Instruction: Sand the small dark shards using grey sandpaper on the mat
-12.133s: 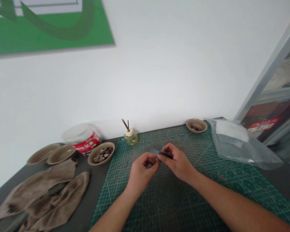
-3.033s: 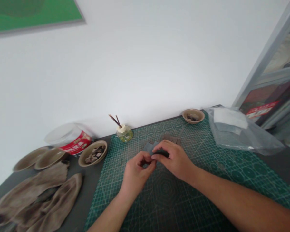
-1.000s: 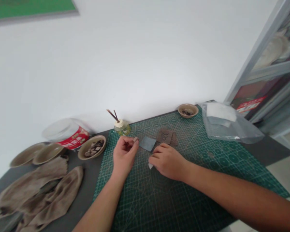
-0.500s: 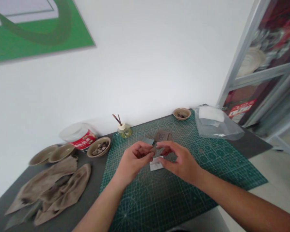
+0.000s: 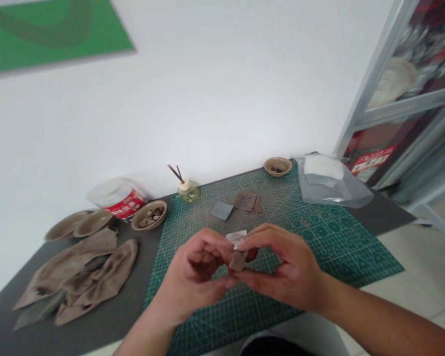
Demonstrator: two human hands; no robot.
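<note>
Over cutting mat [image 5: 319, 242], left hand [image 5: 195, 272] & right hand [image 5: 285, 269] fingers [image 5: 261, 247] pinch brown chip [image 5: 238, 261], white scrap [image 5: 236, 239] above.

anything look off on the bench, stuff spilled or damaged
The tan cloths left of the cutting mat look odd: they're crumpled, with dark blotchy stains and ragged edges. Nothing looks spilled or knocked over.

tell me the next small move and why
Probably free the right hand and pick up the grey square from the green cutting mat: the left hand could keep the small brown shard and white scrap, which both hands pinch, and the square lies just beyond them, untouched.
</note>
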